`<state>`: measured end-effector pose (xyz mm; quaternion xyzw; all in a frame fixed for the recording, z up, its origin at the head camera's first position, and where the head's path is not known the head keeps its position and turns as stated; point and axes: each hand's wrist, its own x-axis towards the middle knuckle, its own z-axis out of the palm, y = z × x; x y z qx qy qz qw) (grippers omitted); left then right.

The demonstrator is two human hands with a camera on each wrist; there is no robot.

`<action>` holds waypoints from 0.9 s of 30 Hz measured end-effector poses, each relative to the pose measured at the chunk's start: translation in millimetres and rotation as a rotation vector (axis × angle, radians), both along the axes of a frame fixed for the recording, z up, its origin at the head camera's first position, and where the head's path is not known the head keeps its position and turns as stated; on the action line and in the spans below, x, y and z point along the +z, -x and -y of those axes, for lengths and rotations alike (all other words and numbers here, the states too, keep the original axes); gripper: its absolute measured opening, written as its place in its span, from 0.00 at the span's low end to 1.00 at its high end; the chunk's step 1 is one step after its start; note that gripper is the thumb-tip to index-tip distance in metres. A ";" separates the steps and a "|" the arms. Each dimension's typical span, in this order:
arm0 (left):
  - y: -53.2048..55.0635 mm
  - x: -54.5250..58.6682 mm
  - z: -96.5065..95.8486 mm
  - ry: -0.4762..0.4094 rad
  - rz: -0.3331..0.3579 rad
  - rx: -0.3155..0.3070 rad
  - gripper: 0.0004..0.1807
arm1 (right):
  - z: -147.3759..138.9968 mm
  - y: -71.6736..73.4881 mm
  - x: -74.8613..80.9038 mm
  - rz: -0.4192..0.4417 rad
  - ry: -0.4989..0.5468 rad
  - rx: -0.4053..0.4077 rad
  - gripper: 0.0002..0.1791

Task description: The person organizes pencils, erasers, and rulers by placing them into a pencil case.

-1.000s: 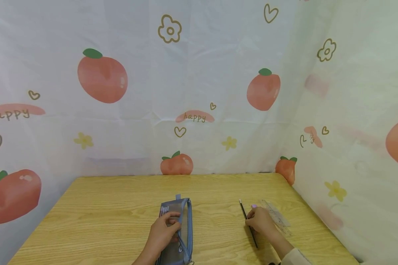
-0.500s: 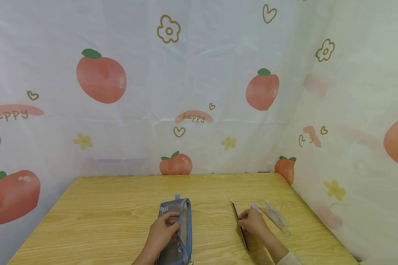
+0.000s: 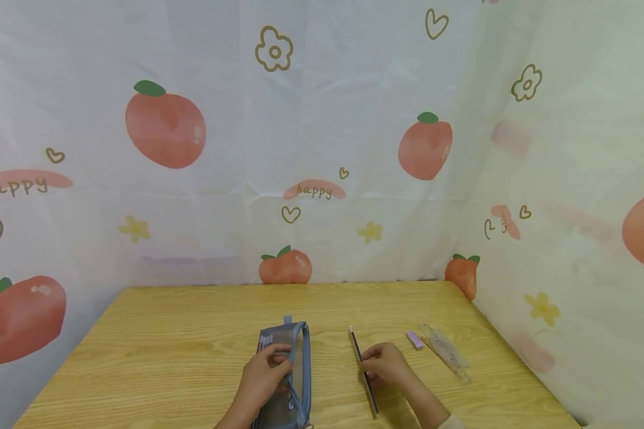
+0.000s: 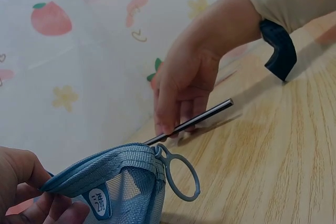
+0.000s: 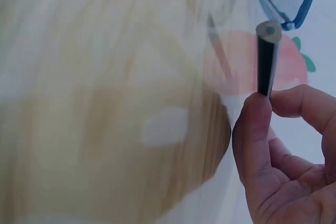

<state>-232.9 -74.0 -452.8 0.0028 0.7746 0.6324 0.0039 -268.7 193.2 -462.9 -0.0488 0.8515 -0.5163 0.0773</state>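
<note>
My left hand (image 3: 264, 376) holds the blue-grey mesh pencil case (image 3: 307, 375) by the edge of its unzipped opening. In the left wrist view, thumb and fingers pinch the zip edge of the case (image 4: 121, 163), and a ring (image 4: 182, 178) hangs from its near end. To the right, my right hand (image 3: 387, 363) pinches a slim dark pencil (image 3: 371, 396) near its middle, slanted close over the table. The right wrist view shows the pencil (image 5: 266, 59) between thumb and finger, its flat end with the core facing the camera.
A small purple eraser (image 3: 415, 340) lies right of my right hand. Beyond it are clear patterned rulers (image 3: 445, 347). The wooden table (image 3: 193, 333) ends at a white printed curtain (image 3: 220, 149) behind and on the right.
My right hand has carried the pencil leftward, away from the eraser and rulers, closer to the pencil case. The eraser has come into full view. My left hand stays in place.
</note>
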 end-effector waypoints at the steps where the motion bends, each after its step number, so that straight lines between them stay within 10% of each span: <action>1: 0.0 -0.2 0.0 0.002 -0.003 -0.002 0.21 | 2.3 -0.6 -0.1 0.004 0.010 0.005 0.13; 27: -0.2 -1.6 -0.9 0.006 0.010 0.007 0.21 | 49.1 -14.7 -2.6 0.090 0.209 0.089 0.14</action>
